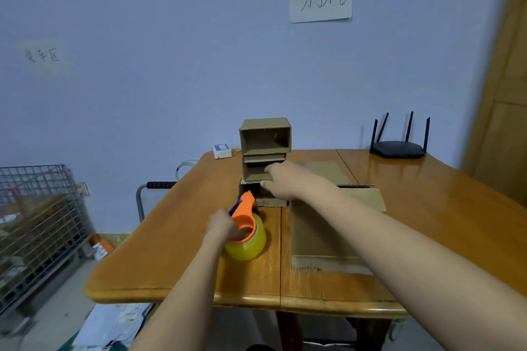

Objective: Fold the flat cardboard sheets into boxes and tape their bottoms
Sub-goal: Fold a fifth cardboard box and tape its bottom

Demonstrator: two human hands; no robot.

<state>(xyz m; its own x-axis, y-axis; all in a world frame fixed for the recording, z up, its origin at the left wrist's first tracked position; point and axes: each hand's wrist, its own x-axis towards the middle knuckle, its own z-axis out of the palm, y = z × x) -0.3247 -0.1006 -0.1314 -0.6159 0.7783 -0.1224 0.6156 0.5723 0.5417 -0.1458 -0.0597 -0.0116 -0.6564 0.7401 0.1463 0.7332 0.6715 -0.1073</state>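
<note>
A stack of folded cardboard boxes (265, 138) stands at the far middle of the wooden table (176, 248), open sides facing me. My right hand (288, 181) reaches to the lower boxes, fingers and thumb around a box in the stack (255, 174). My left hand (224, 226) grips the orange tape dispenser (245, 214) with its yellow tape roll (248, 245), resting on the table just in front of the stack. Flat cardboard sheets (325, 239) lie to the right of the dispenser, partly under my right arm.
A black router (399, 148) sits at the table's far right, a small white device (222, 150) at the far left by the wall. A wire cage cart (37, 222) stands on the floor to the left, with papers (114, 325) below the table edge.
</note>
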